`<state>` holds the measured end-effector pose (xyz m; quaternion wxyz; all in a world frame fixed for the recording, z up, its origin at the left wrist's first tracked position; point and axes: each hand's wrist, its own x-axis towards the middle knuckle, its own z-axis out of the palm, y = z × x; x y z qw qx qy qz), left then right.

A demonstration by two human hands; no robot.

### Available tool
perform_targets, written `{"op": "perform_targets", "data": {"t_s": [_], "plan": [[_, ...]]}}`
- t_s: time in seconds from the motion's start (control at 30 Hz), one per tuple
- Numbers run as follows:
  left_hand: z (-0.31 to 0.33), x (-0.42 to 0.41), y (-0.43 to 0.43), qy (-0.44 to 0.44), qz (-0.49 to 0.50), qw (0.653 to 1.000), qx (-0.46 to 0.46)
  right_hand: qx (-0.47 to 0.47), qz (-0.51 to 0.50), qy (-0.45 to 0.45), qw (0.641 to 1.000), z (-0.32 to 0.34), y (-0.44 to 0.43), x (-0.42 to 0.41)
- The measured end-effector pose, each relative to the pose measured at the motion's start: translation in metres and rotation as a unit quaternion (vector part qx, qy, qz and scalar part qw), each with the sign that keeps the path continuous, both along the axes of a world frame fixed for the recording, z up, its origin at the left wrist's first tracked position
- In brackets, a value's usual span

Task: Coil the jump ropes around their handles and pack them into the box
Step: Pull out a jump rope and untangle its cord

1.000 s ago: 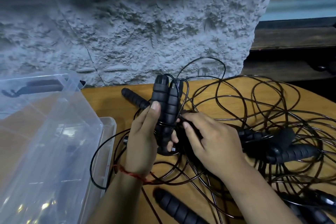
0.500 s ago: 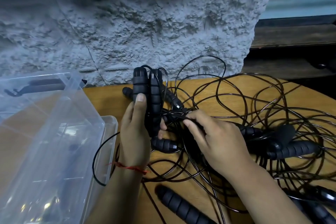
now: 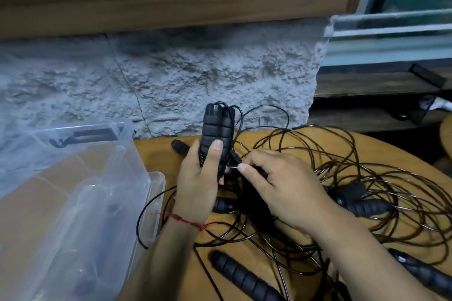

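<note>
The left hand [image 3: 198, 186] grips a pair of handles [image 3: 216, 134], held upright side by side above the table [image 3: 305, 137]. Its thumb is pressed along their front and its fingers are curled behind. The right hand [image 3: 281, 190] pinches the thin black rope [image 3: 235, 157] between thumb and forefinger, just beside the lower part of the handles. The tangle of ropes [image 3: 367, 178] lies on the table to the right. The clear box [image 3: 117, 154] stands at the left.

Compared with half a second earlier, the right fingertips sit closer to the held handles, and the handles stand more upright.
</note>
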<state>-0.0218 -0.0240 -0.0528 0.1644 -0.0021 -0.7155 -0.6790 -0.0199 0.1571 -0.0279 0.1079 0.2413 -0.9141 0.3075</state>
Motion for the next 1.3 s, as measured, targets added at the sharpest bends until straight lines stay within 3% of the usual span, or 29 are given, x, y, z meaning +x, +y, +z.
{"op": "perform_targets", "data": {"t_s": [0.27, 0.53, 0.7, 0.97, 1.13, 1.3], "plan": [[0.048, 0.044, 0.007, 0.081, -0.044, 0.976, -0.197, -0.049, -0.007, -0.003, 0.999, 0.037, 0.017, 0.028], [0.083, 0.081, 0.015, 0.127, -0.03, 0.961, -0.242, -0.085, 0.0, 0.027, 0.996, 0.077, 0.019, 0.052], [0.147, 0.089, 0.009, 0.188, 0.005, 0.941, -0.282, -0.181, 0.039, -0.018, 0.983, 0.138, 0.018, 0.052], [0.201, 0.116, 0.007, 0.237, 0.061, 0.895, -0.373, -0.043, 0.08, -0.05, 0.995, 0.202, 0.031, 0.066], [0.22, 0.129, 0.004, 0.187, 0.088, 0.946, -0.25, -0.046, 0.089, -0.092, 0.991, 0.201, 0.051, 0.091], [0.216, 0.122, -0.004, 0.169, 0.079, 0.894, -0.407, -0.082, 0.06, -0.112, 0.989, 0.199, 0.057, 0.117]]}}
